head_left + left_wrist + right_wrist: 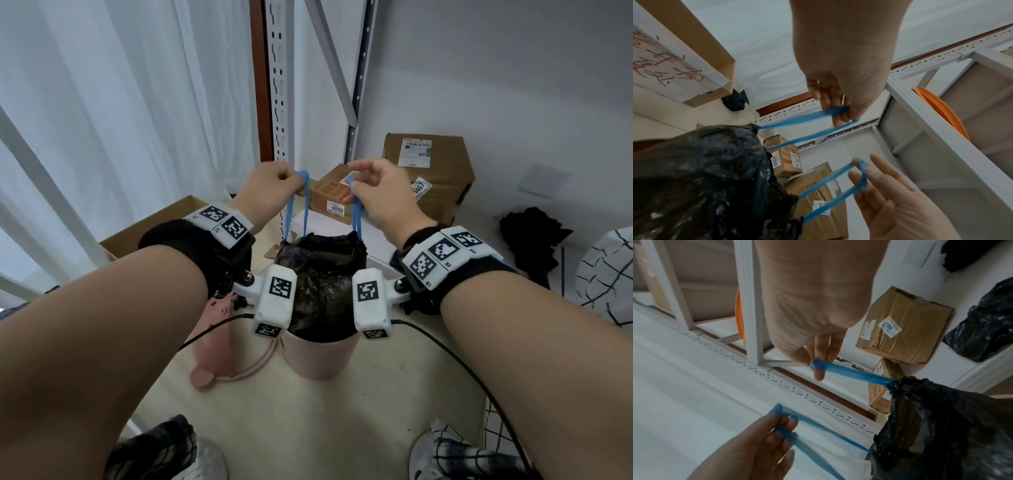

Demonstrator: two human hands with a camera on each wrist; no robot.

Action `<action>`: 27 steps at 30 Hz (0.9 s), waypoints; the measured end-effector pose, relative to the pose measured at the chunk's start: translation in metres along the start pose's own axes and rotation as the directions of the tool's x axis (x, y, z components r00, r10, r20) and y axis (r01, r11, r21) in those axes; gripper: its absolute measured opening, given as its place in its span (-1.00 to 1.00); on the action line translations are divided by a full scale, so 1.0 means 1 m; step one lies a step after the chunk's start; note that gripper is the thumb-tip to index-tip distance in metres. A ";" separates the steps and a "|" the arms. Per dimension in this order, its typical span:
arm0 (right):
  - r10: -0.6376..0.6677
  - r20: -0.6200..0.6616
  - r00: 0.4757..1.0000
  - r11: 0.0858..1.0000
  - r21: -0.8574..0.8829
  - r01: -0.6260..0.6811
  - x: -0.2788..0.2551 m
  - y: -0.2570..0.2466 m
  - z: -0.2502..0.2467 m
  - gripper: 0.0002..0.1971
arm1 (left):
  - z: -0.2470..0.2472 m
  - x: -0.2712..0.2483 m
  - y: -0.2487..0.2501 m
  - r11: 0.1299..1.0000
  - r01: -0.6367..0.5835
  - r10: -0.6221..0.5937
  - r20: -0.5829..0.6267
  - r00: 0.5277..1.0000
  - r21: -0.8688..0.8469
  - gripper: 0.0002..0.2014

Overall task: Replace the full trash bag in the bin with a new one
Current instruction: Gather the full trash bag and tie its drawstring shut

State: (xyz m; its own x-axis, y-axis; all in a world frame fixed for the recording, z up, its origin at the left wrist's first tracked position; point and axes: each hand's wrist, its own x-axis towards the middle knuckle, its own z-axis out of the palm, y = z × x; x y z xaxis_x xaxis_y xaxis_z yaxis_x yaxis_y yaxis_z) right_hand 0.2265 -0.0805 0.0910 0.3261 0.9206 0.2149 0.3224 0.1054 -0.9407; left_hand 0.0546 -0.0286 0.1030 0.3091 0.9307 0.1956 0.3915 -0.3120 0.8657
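Behind everything stands a white metal shelf frame [279, 85] with a curtain [120, 102] to its left, and brown cardboard boxes [435, 171] sit on the floor at the far right. Near the middle of the floor is the pink bin [317, 356], with its pink lid [212, 342] lying just to its left. The full black trash bag [320, 284] rises out of the bin, its lower part still inside the rim and its mouth gathered nearly closed. Two blue drawstring loops [296, 209] run up from the bag's neck, one to each side.

The left hand [270, 192] has its fingers curled around the left loop, and the right hand [376, 192] pinches the right loop with thumb and forefinger while its other fingers spread loosely.

The step in hand looks like cinching the bag and lifting it out. To do it well, both loops should likely be pulled evenly and straight up, so the neck closes fully and the bag does not tip or snag on the rim. The thin straps could cut into the plastic, so a steady pull probably serves better than a jerk. No new bag can be seen.
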 end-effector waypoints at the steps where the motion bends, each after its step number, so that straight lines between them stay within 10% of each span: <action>1: -0.010 0.020 1.000 1.000 -0.023 0.011 -0.001 -0.001 0.003 -0.72 | 0.002 0.000 0.001 1.000 0.014 -0.014 0.039 0.999 -0.019 -0.79; 9: -0.005 0.286 0.958 1.000 -0.028 0.013 -0.010 -0.005 0.029 -0.71 | 0.009 0.002 0.006 0.992 -0.079 0.092 0.136 0.986 -0.098 -0.84; 14: 0.003 0.144 0.990 1.000 -0.013 -0.001 -0.007 -0.009 0.028 -0.88 | 0.010 0.001 -0.001 0.997 -0.063 0.067 0.108 0.992 -0.040 -0.89; 19: 0.011 0.111 0.994 0.998 0.056 -0.017 -0.008 -0.009 0.021 -0.84 | 0.016 -0.007 -0.032 0.993 0.116 -0.114 0.426 0.898 0.021 -0.73; 27: 0.018 0.099 0.995 0.996 0.090 -0.027 -0.005 0.001 0.021 -0.83 | 0.045 0.000 -0.052 0.996 0.058 -0.077 0.316 0.946 0.069 -0.86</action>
State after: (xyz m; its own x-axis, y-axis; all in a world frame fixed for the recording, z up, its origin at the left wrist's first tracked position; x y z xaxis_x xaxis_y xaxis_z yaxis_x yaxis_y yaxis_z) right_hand 0.2068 -0.0770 0.0835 0.2421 0.9550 0.1711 0.2323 0.1142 -0.9659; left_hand 0.0736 -0.0208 0.0370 0.5356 0.8440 -0.0274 0.4681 -0.2697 0.8415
